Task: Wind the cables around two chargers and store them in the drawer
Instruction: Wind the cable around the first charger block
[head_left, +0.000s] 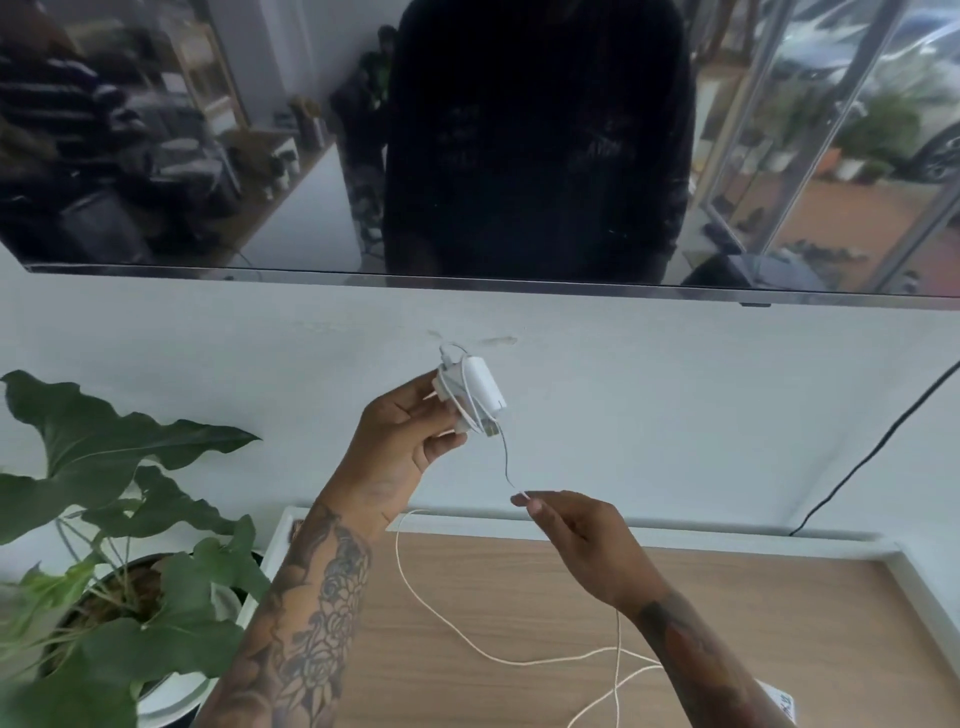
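Gripping a white charger (470, 391), the left hand (405, 441) is holding it raised in front of the wall (675, 395), fingers closed on the plug end. Several turns of white cable (441, 618) are already lying around the charger body, and a connector end is sticking out at its lower right.

From the charger a thin strand is dropping to the right hand (576, 535), which is pinching the cable between thumb and forefinger, below and right of the charger. The two hands are near each other but apart.

Past the pinch, the slack is hanging down and trailing in loose loops over the wooden top (519, 582) of a white-edged cabinet, running out of view at the bottom edge.

Both forearms are bare and tattooed.

A leafy plant (130, 509) in a white pot is standing at the left, beside the cabinet. A dark screen (519, 156) is hanging on the wall above, and a black cord (872, 457) is running down the wall at the right. A white label is partly showing under the right forearm.
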